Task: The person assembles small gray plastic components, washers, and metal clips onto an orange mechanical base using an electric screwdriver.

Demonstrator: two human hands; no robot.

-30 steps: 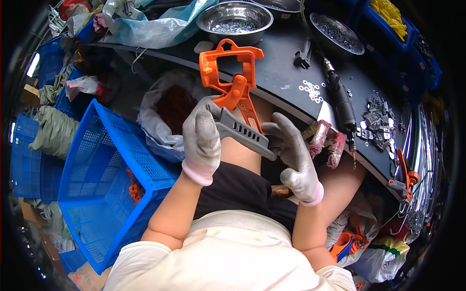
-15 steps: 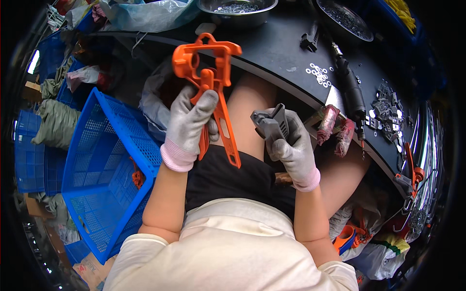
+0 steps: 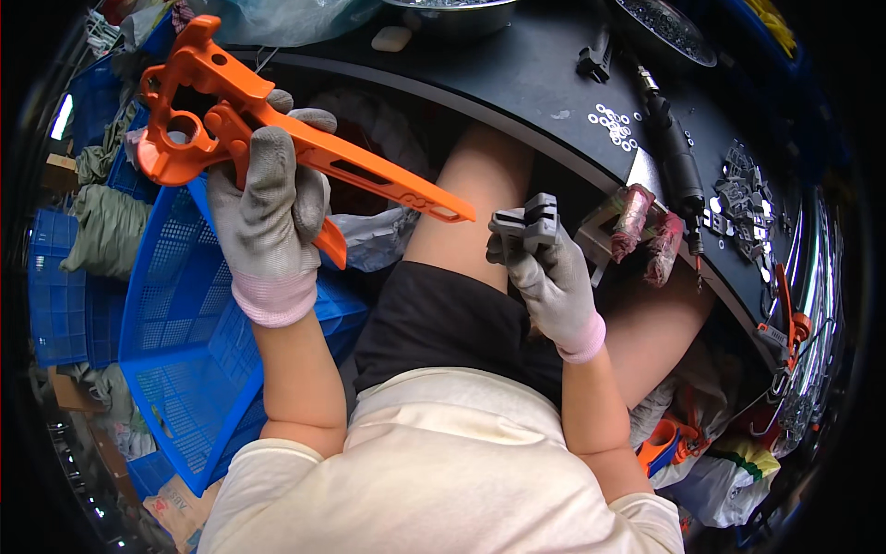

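Both of my hands wear grey-white work gloves with pink cuffs. My left hand [image 3: 272,203] is closed around an orange plastic tool frame [image 3: 341,157], which looks like a clamp or caulking-gun body with a ring at one end. Its long slotted bar slants down to the right, across my lap. In my right hand [image 3: 558,286] I pinch a small dark grey plastic part [image 3: 528,222] with a slot in it. The two pieces are apart, the grey one just right of the bar's tip.
A blue crate [image 3: 198,369] stands at my left. On the black table [image 3: 517,83] lie a power screwdriver [image 3: 678,157], white washers [image 3: 614,127], dark small parts [image 3: 746,208] and metal bowls [image 3: 669,28]. Two wrapped rolls [image 3: 632,222] hang by the table edge.
My left hand has moved left and up, turning the orange frame from upright to slanting. My right hand has tilted the grey part, staying near the same place.
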